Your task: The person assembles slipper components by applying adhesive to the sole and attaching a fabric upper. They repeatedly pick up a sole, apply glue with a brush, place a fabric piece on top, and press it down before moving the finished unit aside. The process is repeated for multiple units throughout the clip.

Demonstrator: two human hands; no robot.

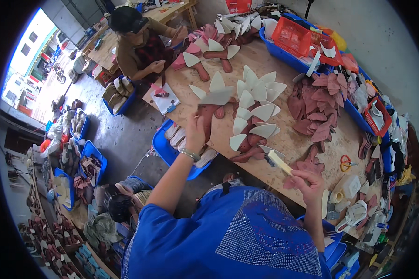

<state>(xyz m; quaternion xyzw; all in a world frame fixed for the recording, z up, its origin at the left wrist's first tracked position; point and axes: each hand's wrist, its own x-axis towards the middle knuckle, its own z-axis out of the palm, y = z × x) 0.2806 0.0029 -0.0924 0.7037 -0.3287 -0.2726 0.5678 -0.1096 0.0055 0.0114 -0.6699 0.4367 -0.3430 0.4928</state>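
Note:
My left hand (195, 135), with a bracelet at the wrist, is at the near left edge of the wooden table. Its fingers close on the edge of a dark-red shoe upper piece (207, 120). A white pointed piece (217, 96), smeared by motion, sits at the far end of that upper. In my right hand (308, 187) is a small brush (280, 163) with a pale handle, its dark bristles pointing to the far left. Between the hands lies an overlapping row of dark-red uppers (255, 140) with white pointed pieces (264, 112).
Red cut pieces (319, 109) are heaped at the right, near orange-handled scissors (345, 162). A blue bin with red baskets (291, 37) lines the far right. Across the table a person (137, 46) works. Below the left edge stands a blue crate of shoes (165, 144).

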